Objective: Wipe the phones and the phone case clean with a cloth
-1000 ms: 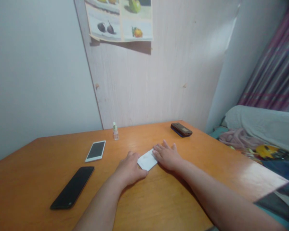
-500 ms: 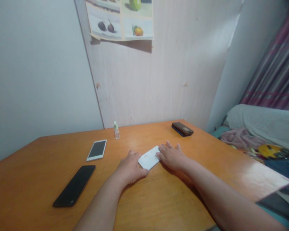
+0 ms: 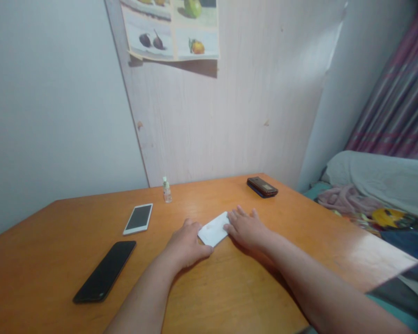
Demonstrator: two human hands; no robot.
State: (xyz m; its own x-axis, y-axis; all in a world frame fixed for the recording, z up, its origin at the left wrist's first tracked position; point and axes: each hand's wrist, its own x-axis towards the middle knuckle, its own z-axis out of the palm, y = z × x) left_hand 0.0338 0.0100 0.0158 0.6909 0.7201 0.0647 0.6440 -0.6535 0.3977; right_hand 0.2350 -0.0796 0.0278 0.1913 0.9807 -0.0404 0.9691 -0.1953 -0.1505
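A flat white rectangle (image 3: 213,230), which looks like a folded tissue or cloth, lies slantwise on the wooden table between my hands. My left hand (image 3: 186,246) grips its left end, thumb at the near corner and fingers at the far side. At the other end rests my right hand (image 3: 245,227), its fingers stretched out and spread, with the thumb on the white piece's edge. Part of that right end is hidden under the hand. To the left lie a black phone (image 3: 106,271) and a white phone (image 3: 138,219) with a dark screen.
Two small clear bottles (image 3: 167,192) stand near the back of the orange-brown table (image 3: 223,301). A dark brown stack, perhaps wallets or phones (image 3: 262,186), lies at the back right. Bedding and clothes (image 3: 348,199) are beyond the right edge. A fruit poster (image 3: 172,41) hangs on the wall.
The whole view has shifted slightly. Both hands keep their places on the white piece, and nothing on the table has visibly moved.
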